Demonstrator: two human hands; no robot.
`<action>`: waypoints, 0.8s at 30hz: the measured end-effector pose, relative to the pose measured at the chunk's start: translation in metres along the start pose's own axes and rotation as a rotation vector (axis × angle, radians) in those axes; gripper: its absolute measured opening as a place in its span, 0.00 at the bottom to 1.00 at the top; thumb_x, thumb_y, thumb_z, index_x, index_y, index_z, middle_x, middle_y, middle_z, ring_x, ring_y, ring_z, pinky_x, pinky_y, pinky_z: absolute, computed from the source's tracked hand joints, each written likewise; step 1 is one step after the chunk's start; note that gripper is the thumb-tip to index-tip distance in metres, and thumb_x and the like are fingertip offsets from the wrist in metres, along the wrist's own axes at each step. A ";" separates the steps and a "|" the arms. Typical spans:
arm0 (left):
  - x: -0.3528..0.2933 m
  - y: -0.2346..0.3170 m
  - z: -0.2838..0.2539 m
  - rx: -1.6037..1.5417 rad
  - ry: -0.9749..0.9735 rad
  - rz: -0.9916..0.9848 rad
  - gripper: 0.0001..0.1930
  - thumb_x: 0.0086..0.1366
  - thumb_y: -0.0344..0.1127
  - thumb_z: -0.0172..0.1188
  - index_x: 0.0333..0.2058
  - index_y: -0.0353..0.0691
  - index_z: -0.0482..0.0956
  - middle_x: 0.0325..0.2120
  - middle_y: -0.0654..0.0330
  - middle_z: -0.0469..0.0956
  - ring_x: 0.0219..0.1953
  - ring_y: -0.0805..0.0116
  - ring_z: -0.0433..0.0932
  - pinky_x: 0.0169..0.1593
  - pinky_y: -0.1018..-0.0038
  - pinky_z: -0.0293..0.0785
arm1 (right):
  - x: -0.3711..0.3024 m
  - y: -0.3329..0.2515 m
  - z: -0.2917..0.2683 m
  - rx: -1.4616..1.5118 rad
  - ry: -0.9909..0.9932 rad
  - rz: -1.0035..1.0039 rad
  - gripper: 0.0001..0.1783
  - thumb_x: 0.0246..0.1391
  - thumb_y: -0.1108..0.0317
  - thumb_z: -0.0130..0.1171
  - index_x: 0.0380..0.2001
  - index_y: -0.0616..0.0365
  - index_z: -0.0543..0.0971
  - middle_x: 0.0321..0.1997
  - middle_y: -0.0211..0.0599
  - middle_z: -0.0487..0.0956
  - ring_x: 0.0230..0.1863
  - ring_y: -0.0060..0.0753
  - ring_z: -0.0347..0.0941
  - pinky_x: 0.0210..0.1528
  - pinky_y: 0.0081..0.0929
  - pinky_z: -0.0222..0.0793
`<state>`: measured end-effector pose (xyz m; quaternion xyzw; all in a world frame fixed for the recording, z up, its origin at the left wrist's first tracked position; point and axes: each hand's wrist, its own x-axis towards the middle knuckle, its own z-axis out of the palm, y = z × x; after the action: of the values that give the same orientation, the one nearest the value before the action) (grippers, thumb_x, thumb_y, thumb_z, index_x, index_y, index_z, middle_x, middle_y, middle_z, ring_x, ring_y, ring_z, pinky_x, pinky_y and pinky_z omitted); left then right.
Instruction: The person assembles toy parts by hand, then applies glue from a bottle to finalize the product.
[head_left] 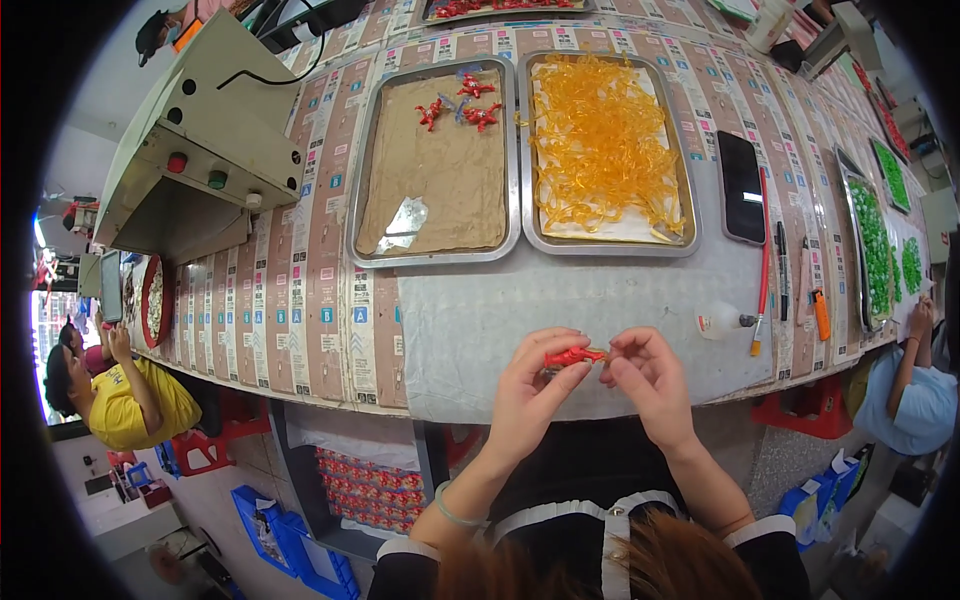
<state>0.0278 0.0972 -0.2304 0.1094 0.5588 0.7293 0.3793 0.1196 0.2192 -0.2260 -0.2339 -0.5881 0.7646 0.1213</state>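
My left hand point(538, 388) holds a small glossy red toy figure point(572, 357) between thumb and fingers, just over the pale sheet at the table's near edge. Close against the figure's right end, my right hand point(650, 385) is closed in a pinch on a tiny piece too small to name. Beyond the hands stands a metal tray point(690, 205) heaped with translucent orange-yellow plastic pieces point(600, 140). To its left is a second metal tray point(357, 185), lined in brown, where several red figures point(480, 118) lie at the far right around a clear bluish piece.
On the right lie a phone point(741, 185), a red-handled brush point(763, 290), pens point(782, 270), an orange cutter point(821, 315) and a small bottle point(718, 322). A metal machine point(200, 150) stands left. Below is a crate of red figures point(370, 490). People sit both sides.
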 end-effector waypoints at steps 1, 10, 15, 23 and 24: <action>0.001 0.001 -0.003 0.225 -0.061 0.134 0.11 0.52 0.26 0.54 0.37 0.34 0.71 0.42 0.56 0.68 0.43 0.67 0.69 0.42 0.76 0.68 | -0.002 -0.002 0.000 0.291 -0.015 0.169 0.17 0.45 0.75 0.53 0.41 0.62 0.65 0.37 0.36 0.71 0.35 0.22 0.68 0.36 0.18 0.64; 0.003 -0.008 -0.005 0.309 -0.260 0.535 0.34 0.43 0.20 0.56 0.50 0.42 0.54 0.54 0.48 0.50 0.59 0.54 0.46 0.56 0.67 0.49 | -0.007 -0.004 0.009 0.438 -0.149 0.250 0.21 0.45 0.78 0.52 0.44 0.61 0.61 0.40 0.36 0.69 0.41 0.26 0.67 0.47 0.24 0.63; 0.002 0.000 -0.005 0.101 -0.376 0.551 0.35 0.45 0.21 0.51 0.53 0.42 0.47 0.57 0.45 0.40 0.61 0.54 0.33 0.59 0.67 0.31 | -0.009 -0.001 0.012 0.708 -0.175 0.315 0.18 0.44 0.80 0.51 0.41 0.61 0.62 0.40 0.36 0.69 0.41 0.27 0.68 0.46 0.24 0.63; 0.001 -0.014 -0.001 -0.249 -0.093 0.133 0.29 0.52 0.31 0.52 0.52 0.35 0.53 0.54 0.47 0.53 0.58 0.57 0.50 0.59 0.61 0.43 | -0.017 0.012 0.015 0.509 -0.099 0.152 0.14 0.45 0.81 0.49 0.37 0.60 0.63 0.41 0.37 0.69 0.41 0.26 0.67 0.44 0.23 0.63; 0.000 -0.016 -0.004 -0.248 -0.092 0.130 0.29 0.52 0.31 0.52 0.52 0.35 0.53 0.54 0.47 0.53 0.58 0.57 0.50 0.59 0.61 0.43 | -0.018 0.014 0.014 0.497 -0.098 0.150 0.13 0.45 0.81 0.49 0.37 0.60 0.64 0.41 0.37 0.68 0.42 0.26 0.67 0.44 0.23 0.63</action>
<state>0.0320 0.0953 -0.2459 0.1311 0.4381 0.8100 0.3671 0.1288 0.1951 -0.2330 -0.2027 -0.3685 0.9029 0.0895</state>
